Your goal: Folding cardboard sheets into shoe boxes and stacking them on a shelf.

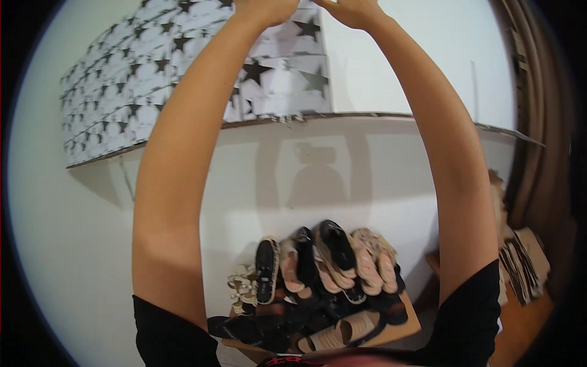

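Observation:
Both arms reach up high, and the top edge of the picture cuts off most of each hand. My left hand (272, 10) is in front of the white boxes with black stars (183, 67), near their right end. My right hand (351, 12) is close beside it, before the bare white wall (391, 79); one of its digits points toward my left hand. The other fingers are out of sight, so what either hand holds does not show. Below the hands runs a thin wall shelf (367, 115), which bears the star-patterned boxes.
Low by the wall, a cardboard box (411, 318) bears a heap of shoes and sandals (335, 248), black and beige. Folded cardboard (523, 266) leans at the right, by a brown curtain (544, 122). My shadow (315, 177) falls on the wall under the shelf.

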Demonstrator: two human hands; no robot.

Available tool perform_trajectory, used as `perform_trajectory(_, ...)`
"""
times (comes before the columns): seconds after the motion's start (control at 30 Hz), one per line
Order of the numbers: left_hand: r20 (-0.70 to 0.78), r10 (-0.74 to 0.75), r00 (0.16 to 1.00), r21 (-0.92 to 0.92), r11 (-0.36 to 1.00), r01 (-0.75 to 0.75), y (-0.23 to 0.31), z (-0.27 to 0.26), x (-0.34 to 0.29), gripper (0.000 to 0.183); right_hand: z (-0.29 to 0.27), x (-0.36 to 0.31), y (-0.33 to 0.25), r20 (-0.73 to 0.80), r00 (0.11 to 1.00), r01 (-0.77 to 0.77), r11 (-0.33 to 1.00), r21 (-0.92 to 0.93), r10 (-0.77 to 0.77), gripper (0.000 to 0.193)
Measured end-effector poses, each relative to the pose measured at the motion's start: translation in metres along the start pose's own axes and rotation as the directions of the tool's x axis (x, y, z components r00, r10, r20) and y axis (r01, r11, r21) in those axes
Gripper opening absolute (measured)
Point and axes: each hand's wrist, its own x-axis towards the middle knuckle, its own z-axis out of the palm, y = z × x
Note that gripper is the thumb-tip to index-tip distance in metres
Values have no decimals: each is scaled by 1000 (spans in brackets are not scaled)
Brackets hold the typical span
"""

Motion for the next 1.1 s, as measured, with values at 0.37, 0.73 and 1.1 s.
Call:
perform_trajectory(0.37,-662,-180,728,-569,753,-332,202,-27,-32,22,-160,-101,98,550,835,203,934,-294,-8,24)
perform_trajectory(0.73,-627,-259,734,-736,-112,-668,473,-77,-129,8,-411,-306,265,752,371,-108,830,-547,544,28)
perform_trajectory(1.1,702,649,294,-240,-173,955,779,-5,-587,26,-548,-711,291,662,-440,-614,335,-715,606,41)
